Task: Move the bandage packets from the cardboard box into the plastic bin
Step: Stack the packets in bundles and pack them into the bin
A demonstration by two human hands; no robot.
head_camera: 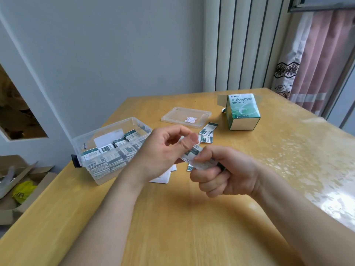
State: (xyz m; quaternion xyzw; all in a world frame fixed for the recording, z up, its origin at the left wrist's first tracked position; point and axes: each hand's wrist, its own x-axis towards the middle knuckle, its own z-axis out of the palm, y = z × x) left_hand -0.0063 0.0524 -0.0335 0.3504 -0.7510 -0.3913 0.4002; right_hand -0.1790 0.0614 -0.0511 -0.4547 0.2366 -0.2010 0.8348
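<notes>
**Small packets held in both grips**

A little stack of packets is held up over the table, between the two grips. The right grip is curled tight round the bottom end of the stack. The left grip is half curled. The top packet looks to be pinched between its thumb and first finger, though that part is blurred.

The packets are judged to be very light, thin and bendy. Their paper looks smooth, so they could slide apart or slip out. They are best taken by the flat sides, with a thumb on one face and fingers on the other, and not squeezed hard.

The bin is just to the left of the left grip and is packed with many packets. More loose packets are seen lying on the table just past both grips. The box is set well past the right grip, with its flaps open. A lid is laid between the box and the bin.
</notes>
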